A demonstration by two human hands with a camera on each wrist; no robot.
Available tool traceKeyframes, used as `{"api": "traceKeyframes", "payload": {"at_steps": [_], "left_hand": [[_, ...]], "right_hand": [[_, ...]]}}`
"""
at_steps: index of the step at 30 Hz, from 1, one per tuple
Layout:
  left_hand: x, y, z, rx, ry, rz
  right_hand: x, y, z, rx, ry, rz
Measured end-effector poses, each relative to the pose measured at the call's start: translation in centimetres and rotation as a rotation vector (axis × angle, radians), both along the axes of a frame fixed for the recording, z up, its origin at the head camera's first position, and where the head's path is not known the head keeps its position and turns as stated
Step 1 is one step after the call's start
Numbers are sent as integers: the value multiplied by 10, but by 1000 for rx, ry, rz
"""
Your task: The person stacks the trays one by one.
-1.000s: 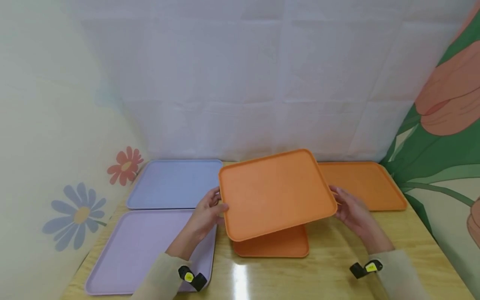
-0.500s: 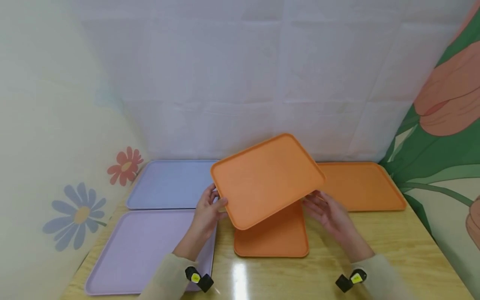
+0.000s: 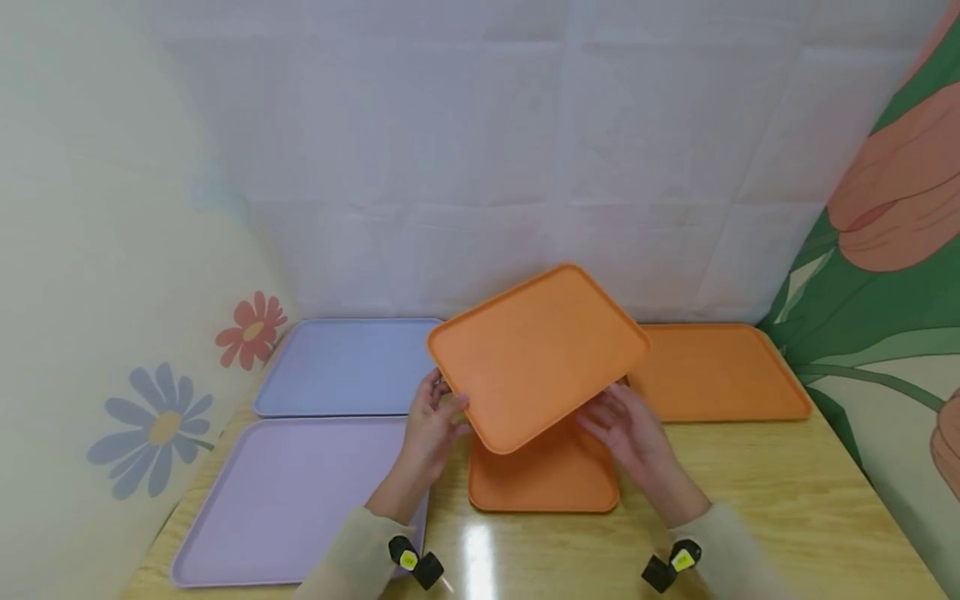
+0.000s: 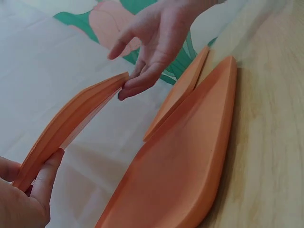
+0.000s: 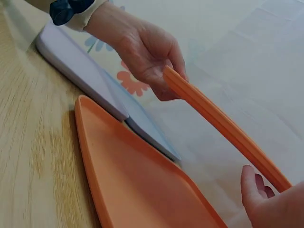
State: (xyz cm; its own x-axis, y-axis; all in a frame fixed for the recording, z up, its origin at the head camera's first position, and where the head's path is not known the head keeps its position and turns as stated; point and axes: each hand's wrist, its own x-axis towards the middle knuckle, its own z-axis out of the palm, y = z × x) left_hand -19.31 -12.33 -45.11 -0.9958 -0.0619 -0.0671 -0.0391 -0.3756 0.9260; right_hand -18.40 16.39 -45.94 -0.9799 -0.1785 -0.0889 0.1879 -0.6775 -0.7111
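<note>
An orange tray (image 3: pixel 536 358) is held up at a tilt above the table, its right side higher in the head view. My left hand (image 3: pixel 431 425) pinches its left edge, thumb on the upper face and fingers beneath. At the lower right edge, my right hand (image 3: pixel 633 433) touches the tray with its fingertips, and the thumb stands apart from it, as the left wrist view shows. Parallel ridges run along the held tray's edge (image 5: pixel 223 126) in the right wrist view. Below lies a second orange tray (image 3: pixel 543 487), partly hidden by the raised one.
On the left of the wooden table (image 3: pixel 795 500), a purple tray (image 3: pixel 292 500) lies in front of a blue tray (image 3: pixel 348 367). Another orange tray (image 3: pixel 723 371) lies at the back right. A white cloth (image 3: pixel 495 150) hangs behind the table.
The raised tray has shifted left and up and turned so its right side points higher. My right hand has slid left along its lower edge; my left hand keeps its grip.
</note>
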Motion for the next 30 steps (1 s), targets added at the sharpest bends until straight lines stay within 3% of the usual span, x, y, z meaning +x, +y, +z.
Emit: {"api": "traceKeyframes", "payload": {"at_steps": [16, 23, 30], "left_hand": [[7, 20, -3, 5, 34, 29], [12, 22, -9, 24, 32, 9], [16, 20, -13, -10, 17, -34]], "right_hand": [[-8, -21, 4, 48, -100, -201], [-9, -22, 2, 84, -90, -239], [-12, -12, 0, 123, -111, -243]]}}
